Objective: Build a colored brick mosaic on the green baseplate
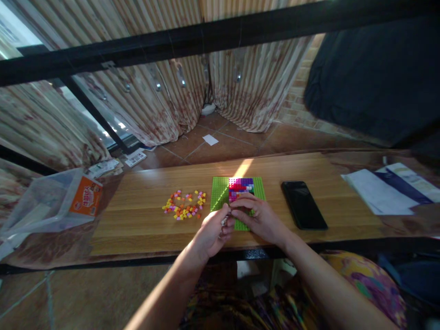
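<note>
A green studded building-brick baseplate [219,192] lies on the wooden board, with rows of purple, red, pink, white and blue bricks [240,184] pressed onto its upper middle. My left hand [215,229] is at the plate's near left edge, fingers curled round small whitish pieces [224,221] too small to make out well. Over the plate's near right part is my right hand [259,217], its thumb and forefinger pinched together against my left fingertips. Whatever sits between the fingertips is hidden. Loose yellow, orange and pink bricks [185,211] are scattered to the left.
A black phone [304,205] lies on the wooden board [137,215] at right. Papers [381,190] are beyond it. At far left stands a clear plastic box [44,197] with an orange label. A dark metal bar [172,43] crosses in front of the curtains.
</note>
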A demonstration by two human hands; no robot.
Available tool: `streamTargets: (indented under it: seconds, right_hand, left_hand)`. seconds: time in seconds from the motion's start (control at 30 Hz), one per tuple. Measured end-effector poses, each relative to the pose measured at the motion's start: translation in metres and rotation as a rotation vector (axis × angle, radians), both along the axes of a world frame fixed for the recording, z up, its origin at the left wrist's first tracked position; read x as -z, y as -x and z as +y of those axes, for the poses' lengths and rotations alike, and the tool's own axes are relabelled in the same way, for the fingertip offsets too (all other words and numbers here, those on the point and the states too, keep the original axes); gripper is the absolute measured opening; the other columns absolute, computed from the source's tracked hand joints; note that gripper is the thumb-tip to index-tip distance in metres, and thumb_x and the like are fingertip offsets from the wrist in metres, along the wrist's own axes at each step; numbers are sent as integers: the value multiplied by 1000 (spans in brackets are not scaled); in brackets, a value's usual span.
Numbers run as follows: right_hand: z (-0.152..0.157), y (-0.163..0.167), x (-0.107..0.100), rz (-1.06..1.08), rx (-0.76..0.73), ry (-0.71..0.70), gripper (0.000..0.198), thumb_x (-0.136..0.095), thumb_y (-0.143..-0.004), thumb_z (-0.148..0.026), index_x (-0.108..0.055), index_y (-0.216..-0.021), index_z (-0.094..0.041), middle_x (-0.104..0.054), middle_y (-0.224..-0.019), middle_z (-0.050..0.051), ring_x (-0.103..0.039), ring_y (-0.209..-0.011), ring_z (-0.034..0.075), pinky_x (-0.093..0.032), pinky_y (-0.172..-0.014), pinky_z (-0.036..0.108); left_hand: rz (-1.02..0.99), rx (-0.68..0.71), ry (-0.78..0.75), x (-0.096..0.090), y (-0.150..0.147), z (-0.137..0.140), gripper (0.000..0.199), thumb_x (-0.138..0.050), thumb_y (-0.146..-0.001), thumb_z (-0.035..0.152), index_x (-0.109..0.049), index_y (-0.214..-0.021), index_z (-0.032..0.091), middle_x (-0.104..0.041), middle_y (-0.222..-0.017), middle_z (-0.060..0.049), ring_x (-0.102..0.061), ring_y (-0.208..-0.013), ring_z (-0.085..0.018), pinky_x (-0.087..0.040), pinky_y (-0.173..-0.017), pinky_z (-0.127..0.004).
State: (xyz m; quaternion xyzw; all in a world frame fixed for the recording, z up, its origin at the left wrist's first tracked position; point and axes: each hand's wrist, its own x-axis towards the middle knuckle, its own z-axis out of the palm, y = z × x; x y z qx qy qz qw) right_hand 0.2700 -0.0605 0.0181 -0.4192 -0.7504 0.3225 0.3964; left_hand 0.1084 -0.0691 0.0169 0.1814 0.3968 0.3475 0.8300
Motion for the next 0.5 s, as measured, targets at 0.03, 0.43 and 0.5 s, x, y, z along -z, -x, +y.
streamTargets:
  seconds: [0.03, 0.43, 0.5]
  right_hand:
    - [0, 0, 1, 9, -10, 5, 17, -57, -90, -31, -70, -96, -22, -66, -97, 6, -62, -94, 17, -50, -85, 31]
    - [14, -29, 11, 161, 365, 32, 13, -67, -80, -33, -73, -83, -21, -71, -86, 4, -66, -79, 17, -52, -72, 31]
    - [22, -41, 15, 205, 479, 94, 15, -70, -76, -34, -73, -80, -20, -72, -80, 4, -66, -73, 18, -52, -69, 31]
  left_hand:
    - [-7, 12, -9, -1, -2, 0, 43, -69, -75, 53, -47, -76, 16, -39, -55, 8, -29, -40, 0, -17, -37, -12]
    - [-2, 42, -20, 5, -5, 2, 39, -62, -82, 50, -59, -90, 12, -37, -56, 8, -28, -41, -1, -17, -37, -14]
    - [5, 35, -4, 9, 0, 1, 37, -61, -84, 46, -60, -94, 11, -38, -57, 8, -28, -41, -1, -18, -38, -14]
